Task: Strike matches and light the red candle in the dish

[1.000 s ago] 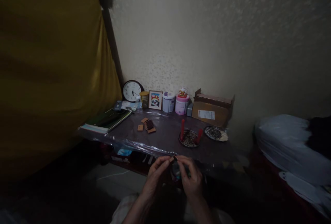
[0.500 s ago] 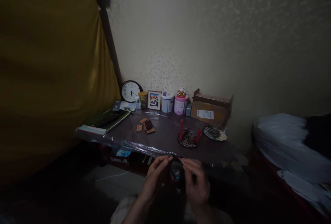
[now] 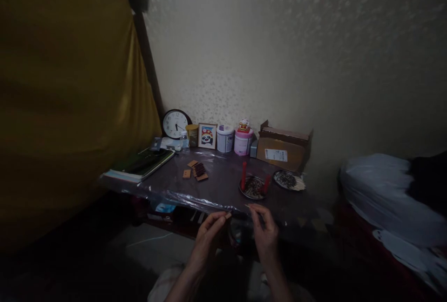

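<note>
My left hand point(image 3: 208, 239) is held low in front of the table edge, its fingers pinched on a small pale piece, perhaps a matchbox, too dim to name. My right hand point(image 3: 265, 234) is beside it, a little apart, fingers pinched on a thin pale stick that points up and left. On the dark plastic-covered table point(image 3: 223, 183), a metal dish point(image 3: 252, 188) with two red candles stands just beyond my hands. A second dish point(image 3: 287, 180) holds sticks to its right.
Small brown tiles point(image 3: 196, 171) lie mid-table. Along the wall stand a clock point(image 3: 174, 124), a framed picture point(image 3: 207, 135), two tubs point(image 3: 233, 140) and a cardboard box point(image 3: 283, 149). Books point(image 3: 141, 164) lie at the left, by a yellow cloth point(image 3: 66, 102). A white bag point(image 3: 384, 190) sits right.
My hands were together at one small object a second ago. They have drawn apart, and the right hand has lifted the thin stick up and to the right.
</note>
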`<state>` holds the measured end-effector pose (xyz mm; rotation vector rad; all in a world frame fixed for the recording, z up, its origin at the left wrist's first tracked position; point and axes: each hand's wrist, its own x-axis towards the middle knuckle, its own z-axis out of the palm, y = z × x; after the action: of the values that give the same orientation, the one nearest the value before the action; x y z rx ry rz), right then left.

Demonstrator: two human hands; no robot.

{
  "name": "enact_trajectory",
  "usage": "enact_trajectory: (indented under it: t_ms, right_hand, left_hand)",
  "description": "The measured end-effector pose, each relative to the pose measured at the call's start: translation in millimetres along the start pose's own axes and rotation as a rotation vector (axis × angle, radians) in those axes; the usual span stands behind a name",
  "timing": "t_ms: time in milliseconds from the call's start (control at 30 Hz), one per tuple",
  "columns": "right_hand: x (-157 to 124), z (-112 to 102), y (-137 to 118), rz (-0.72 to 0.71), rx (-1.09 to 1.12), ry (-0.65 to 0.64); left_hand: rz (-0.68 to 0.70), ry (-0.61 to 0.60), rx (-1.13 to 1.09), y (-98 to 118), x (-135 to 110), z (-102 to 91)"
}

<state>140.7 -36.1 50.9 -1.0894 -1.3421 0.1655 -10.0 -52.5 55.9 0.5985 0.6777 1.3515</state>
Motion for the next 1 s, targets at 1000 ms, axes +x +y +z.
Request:
enact_trajectory:
  t_ms: [1000]
  right_hand:
    - [-3, 1, 17, 0.090, 0.049, 0.042]
  left_hand:
    - [0.028, -0.015, 0.017, -2, 0, -2.0]
